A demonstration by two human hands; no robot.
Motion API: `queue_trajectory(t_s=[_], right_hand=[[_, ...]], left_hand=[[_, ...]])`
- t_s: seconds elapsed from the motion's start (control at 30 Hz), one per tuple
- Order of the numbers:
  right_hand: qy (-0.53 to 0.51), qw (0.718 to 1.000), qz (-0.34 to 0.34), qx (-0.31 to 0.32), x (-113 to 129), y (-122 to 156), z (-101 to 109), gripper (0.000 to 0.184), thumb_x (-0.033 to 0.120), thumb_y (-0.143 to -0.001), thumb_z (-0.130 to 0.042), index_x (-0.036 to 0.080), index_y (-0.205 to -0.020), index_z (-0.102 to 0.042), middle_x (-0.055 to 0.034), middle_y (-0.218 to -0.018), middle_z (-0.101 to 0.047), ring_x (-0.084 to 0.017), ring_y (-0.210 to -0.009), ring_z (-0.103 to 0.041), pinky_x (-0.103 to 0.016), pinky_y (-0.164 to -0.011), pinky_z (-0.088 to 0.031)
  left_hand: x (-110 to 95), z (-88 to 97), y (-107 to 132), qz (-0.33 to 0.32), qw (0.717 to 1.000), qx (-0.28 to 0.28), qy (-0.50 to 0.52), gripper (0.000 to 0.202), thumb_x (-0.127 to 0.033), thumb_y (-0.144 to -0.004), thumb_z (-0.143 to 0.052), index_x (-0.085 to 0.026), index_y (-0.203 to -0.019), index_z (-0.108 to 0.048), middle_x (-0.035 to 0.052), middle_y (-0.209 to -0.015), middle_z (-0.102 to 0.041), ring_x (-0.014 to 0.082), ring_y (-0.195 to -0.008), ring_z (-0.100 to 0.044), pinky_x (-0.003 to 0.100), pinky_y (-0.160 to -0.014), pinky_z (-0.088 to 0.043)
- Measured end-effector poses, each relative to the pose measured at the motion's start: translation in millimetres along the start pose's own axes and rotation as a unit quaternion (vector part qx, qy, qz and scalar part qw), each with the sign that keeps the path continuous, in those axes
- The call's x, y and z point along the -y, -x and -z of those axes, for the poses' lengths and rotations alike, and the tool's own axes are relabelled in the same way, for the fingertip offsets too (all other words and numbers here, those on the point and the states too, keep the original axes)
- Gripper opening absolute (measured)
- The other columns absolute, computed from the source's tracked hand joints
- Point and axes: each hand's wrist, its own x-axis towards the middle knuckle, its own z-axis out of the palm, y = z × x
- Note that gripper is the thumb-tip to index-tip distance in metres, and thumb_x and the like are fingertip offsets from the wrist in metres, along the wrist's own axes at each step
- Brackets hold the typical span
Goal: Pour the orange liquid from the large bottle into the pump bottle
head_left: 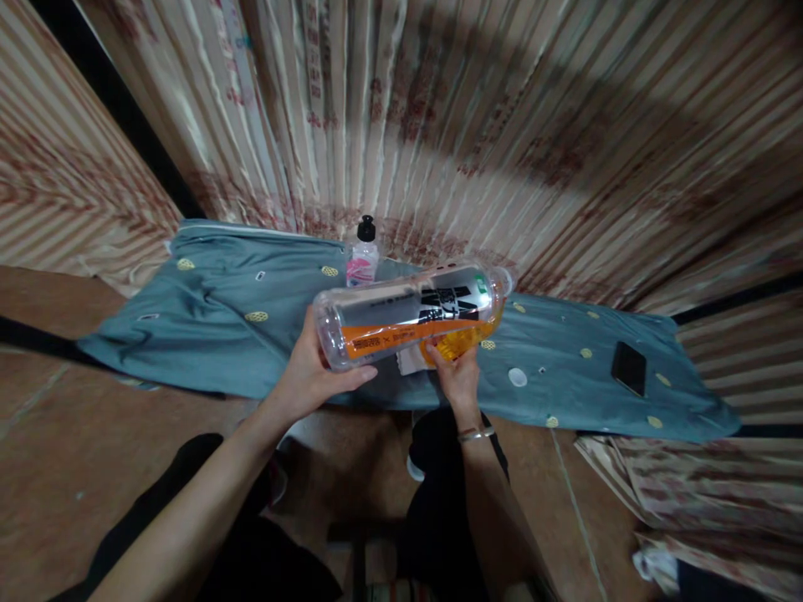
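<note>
My left hand [314,368] is wrapped round the base end of a large clear plastic bottle [401,313], its thumb along the near side. The bottle lies tilted on its side in the air, neck to the right, with a silver and orange label. Below its neck end, my right hand [460,372] is closed on an orange see-through bottle [467,341], partly hidden behind the large bottle. A small white piece [411,361] with a jagged edge shows beside the right fingers; I cannot tell whether it is held. A bracelet circles the right wrist.
A narrow bed-like surface with a teal patterned cloth [251,355] spans the view. A small bottle with a black cap [362,255] stands at its back edge. A white round thing [518,377] and a black phone [628,368] lie to the right. Striped curtains [439,125] hang behind.
</note>
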Motion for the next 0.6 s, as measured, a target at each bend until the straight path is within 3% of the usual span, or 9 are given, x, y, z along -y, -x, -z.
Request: queue_trajectory(t_s=[0.13,0.33,0.6], right_hand=[[-0.005,1.000,0.005,-0.010,-2.5,-1.4,0.8,0.092,0.075,-0.067,-0.085,0.018,-0.134,-0.058,-0.0206,-0.114,-0.082,-0.046,-0.116,-0.078,-0.053,-0.095,-0.061],[-0.039,0.999,0.012,-0.005,-3.0,-3.3,1.6,0.095,0.078,-0.066,-0.084,0.018,-0.135,-0.057,-0.0230,-0.125,-0.080,-0.044,-0.120,-0.078,-0.053,-0.098,-0.061],[-0.109,0.993,0.041,0.001,-7.4,-6.6,-3.7,0.092,0.072,-0.070,-0.087,0.019,-0.138,-0.059,-0.0206,-0.131,-0.081,-0.038,-0.118,-0.078,-0.050,-0.101,-0.063]], left_hand=[[4.1,-2.2,-0.9,0.014,1.000,0.005,0.006,0.093,-0.042,-0.053,-0.109,-0.020,-0.128,-0.060,0.0153,-0.136,-0.077,0.0417,-0.129,-0.076,0.056,-0.115,-0.063],[5.8,-4.5,-1.1,0.003,0.999,0.015,0.030,0.086,-0.043,-0.056,-0.108,-0.022,-0.123,-0.060,0.0123,-0.129,-0.077,0.0411,-0.126,-0.077,0.056,-0.110,-0.065],[5.3,-6.7,-3.6,-0.004,0.998,0.005,0.054,0.082,-0.036,-0.053,-0.110,-0.024,-0.114,-0.056,0.0079,-0.122,-0.077,0.0318,-0.113,-0.080,0.043,-0.096,-0.070]])
